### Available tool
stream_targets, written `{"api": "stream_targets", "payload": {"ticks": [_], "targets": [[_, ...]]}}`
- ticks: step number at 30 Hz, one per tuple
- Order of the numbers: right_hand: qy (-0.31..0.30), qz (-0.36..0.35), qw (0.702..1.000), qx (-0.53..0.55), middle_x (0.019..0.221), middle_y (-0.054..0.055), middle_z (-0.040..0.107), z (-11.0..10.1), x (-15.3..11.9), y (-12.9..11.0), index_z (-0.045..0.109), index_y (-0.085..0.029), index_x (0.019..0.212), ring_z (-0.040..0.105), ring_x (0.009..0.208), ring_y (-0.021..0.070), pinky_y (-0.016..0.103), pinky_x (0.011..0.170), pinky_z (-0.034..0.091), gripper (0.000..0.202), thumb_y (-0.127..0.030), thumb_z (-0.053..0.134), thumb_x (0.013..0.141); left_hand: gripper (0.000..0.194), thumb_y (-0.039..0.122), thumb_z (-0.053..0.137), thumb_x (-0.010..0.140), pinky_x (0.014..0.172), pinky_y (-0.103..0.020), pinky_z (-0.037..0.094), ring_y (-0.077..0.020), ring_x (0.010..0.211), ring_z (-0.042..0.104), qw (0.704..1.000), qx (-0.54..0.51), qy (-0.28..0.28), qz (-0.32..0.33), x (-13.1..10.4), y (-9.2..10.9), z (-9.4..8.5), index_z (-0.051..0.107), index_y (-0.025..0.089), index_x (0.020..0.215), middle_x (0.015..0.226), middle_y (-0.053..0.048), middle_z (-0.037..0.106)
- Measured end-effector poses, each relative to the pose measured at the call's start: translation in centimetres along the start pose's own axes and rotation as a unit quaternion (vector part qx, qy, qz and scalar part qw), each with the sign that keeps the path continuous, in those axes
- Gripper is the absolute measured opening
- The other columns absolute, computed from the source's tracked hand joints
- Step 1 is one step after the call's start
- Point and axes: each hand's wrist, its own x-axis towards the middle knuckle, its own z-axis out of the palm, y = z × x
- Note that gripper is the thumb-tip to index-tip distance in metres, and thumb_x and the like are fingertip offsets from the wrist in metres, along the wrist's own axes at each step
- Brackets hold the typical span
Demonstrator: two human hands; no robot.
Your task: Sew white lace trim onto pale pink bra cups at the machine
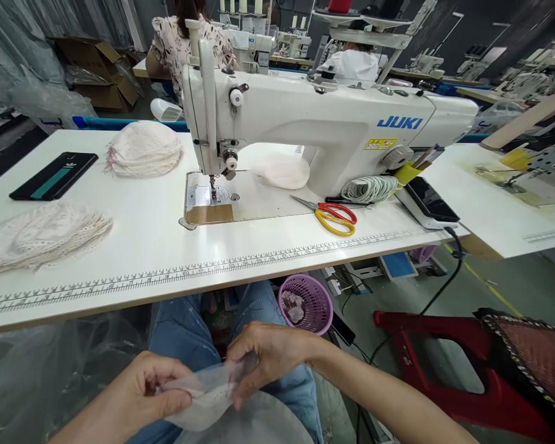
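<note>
Over my lap, a small piece of sheer white fabric (206, 404) is stretched between my two hands. My left hand (155, 391) pinches its left edge between thumb and fingers. Its right edge is gripped by my right hand (268, 357), fingers curled over it and thumb below. Under the hands, a pale, round, translucent surface (263, 422) lies across my legs; I cannot make out what it is. Beyond them stands a white sewing machine (277, 111) on the table, with a cream fabric piece (282, 171) lying on its bed beneath the arm.
On the white table (143, 246) lie two stacks of fabric pieces (143, 148), a dark phone (55, 176), scissors (328, 213) and a coiled cord (367, 188). A purple basket (321, 302) holding scraps stands below the edge. A red stool (425, 357) is at the right. Other people sit behind the machine.
</note>
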Motion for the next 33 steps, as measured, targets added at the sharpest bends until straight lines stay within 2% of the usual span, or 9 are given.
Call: {"api": "stream_targets", "payload": {"ticks": [3,6,9,15,21,25,27,30,33], "targets": [[0.002,0.023,1.0,-0.013,0.072,0.0,0.065,-0.1,-0.3,-0.2,0.069,-0.013,0.084,0.06,0.064,0.0113,0.017,0.057,0.042,0.038,-0.047,0.076,0.067,0.038,0.053,0.072,0.07,0.058,-0.02,0.039,-0.015,0.063,0.056,1.0,0.015,0.022,-0.013,-0.3,0.3,-0.5,0.076,0.016,0.08,0.069,-0.005,0.07],[0.04,0.042,0.998,-0.027,0.073,0.0,0.065,0.1,-0.3,-0.3,0.068,-0.014,0.086,0.06,0.066,0.0128,0.018,0.058,0.043,0.039,-0.047,0.077,0.067,0.041,0.055,0.069,0.072,0.056,-0.019,0.035,-0.0129,0.061,0.05,0.998,0.039,0.044,-0.026,-0.4,0.6,-0.6,0.075,0.015,0.078,0.066,-0.003,0.066],[0.077,0.027,0.996,-0.039,0.072,-0.001,0.064,0.6,0.3,0.0,0.068,-0.015,0.087,0.059,0.064,0.0124,0.019,0.057,0.042,0.038,-0.046,0.076,0.068,0.04,0.052,0.069,0.071,0.053,-0.019,0.03,-0.0109,0.058,0.043,0.997,0.055,0.042,-0.02,-0.1,0.9,0.0,0.074,0.013,0.077,0.062,-0.001,0.06],[0.07,-0.007,0.996,-0.056,0.059,-0.005,0.054,1.0,1.0,0.8,0.067,-0.013,0.075,0.049,0.053,0.0076,0.017,0.051,0.035,0.03,-0.044,0.069,0.078,0.03,0.04,0.066,0.073,0.055,-0.02,0.03,-0.0114,0.06,0.042,0.996,0.077,0.033,-0.023,0.8,1.8,1.2,0.072,0.012,0.08,0.065,0.0,0.058],[0.081,0.015,0.996,-0.046,0.062,-0.004,0.057,1.1,0.6,0.2,0.067,-0.014,0.076,0.053,0.056,0.0084,0.017,0.052,0.036,0.029,-0.043,0.072,0.075,0.024,0.033,0.066,0.072,0.053,-0.02,0.028,-0.0098,0.057,0.039,0.997,0.072,0.029,-0.017,1.2,2.1,1.8,0.068,0.013,0.083,0.064,0.002,0.055],[0.094,0.028,0.994,-0.039,0.06,-0.004,0.056,1.2,0.5,0.0,0.067,-0.013,0.073,0.051,0.054,0.0082,0.017,0.051,0.036,0.031,-0.044,0.072,0.075,0.027,0.036,0.066,0.074,0.056,-0.021,0.03,-0.0112,0.058,0.044,0.998,0.062,0.012,-0.008,1.1,1.3,1.8,0.064,0.014,0.088,0.065,0.001,0.059],[0.089,0.05,0.994,-0.032,0.061,-0.004,0.057,1.3,0.5,0.1,0.068,-0.014,0.076,0.051,0.055,0.0087,0.017,0.05,0.035,0.03,-0.043,0.073,0.073,0.026,0.036,0.066,0.074,0.057,-0.022,0.032,-0.0122,0.059,0.047,0.997,0.07,0.016,-0.011,1.1,1.0,1.7,0.064,0.014,0.089,0.066,0.0,0.062],[0.092,0.043,0.994,-0.033,0.062,-0.004,0.056,1.6,0.6,0.3,0.068,-0.014,0.079,0.051,0.057,0.0089,0.017,0.05,0.035,0.029,-0.042,0.073,0.074,0.028,0.038,0.066,0.074,0.056,-0.021,0.034,-0.013,0.059,0.051,0.997,0.077,0.026,-0.008,0.9,0.9,1.7,0.063,0.015,0.09,0.066,0.0,0.064],[0.099,0.05,0.994,-0.018,0.063,-0.003,0.056,1.6,0.5,0.4,0.068,-0.013,0.078,0.05,0.057,0.0089,0.017,0.05,0.034,0.032,-0.045,0.07,0.077,0.031,0.041,0.067,0.073,0.064,-0.023,0.04,-0.0185,0.072,0.059,0.995,0.094,0.015,0.009,0.5,1.3,1.7,0.064,0.018,0.093,0.079,-0.002,0.07]]}}
